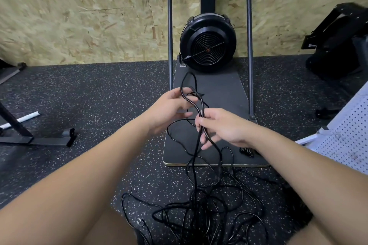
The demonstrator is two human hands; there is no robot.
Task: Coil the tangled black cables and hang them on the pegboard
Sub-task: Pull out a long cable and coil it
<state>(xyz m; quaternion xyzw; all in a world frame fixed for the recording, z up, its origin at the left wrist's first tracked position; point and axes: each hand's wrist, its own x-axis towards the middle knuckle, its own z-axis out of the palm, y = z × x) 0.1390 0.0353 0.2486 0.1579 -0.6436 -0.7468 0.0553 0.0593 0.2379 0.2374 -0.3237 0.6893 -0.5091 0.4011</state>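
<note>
A tangle of thin black cables (201, 211) lies on the speckled floor between my knees. Several strands rise from it to my hands. My right hand (221, 127) grips two strands together about chest-high above the pile. My left hand (171, 107) sits a little higher and to the left, fingers curled around a loop of the same cable (189, 85) that arches above it. The white pegboard (346, 137) leans at the right edge, nothing hanging on the part I see.
A black fan-wheel machine (208, 42) stands on a dark base mat (217, 89) against the chipboard wall, flanked by two upright poles. A small black clip (247, 151) lies on the mat. A metal frame foot (39, 139) is at left, black equipment (338, 45) at right.
</note>
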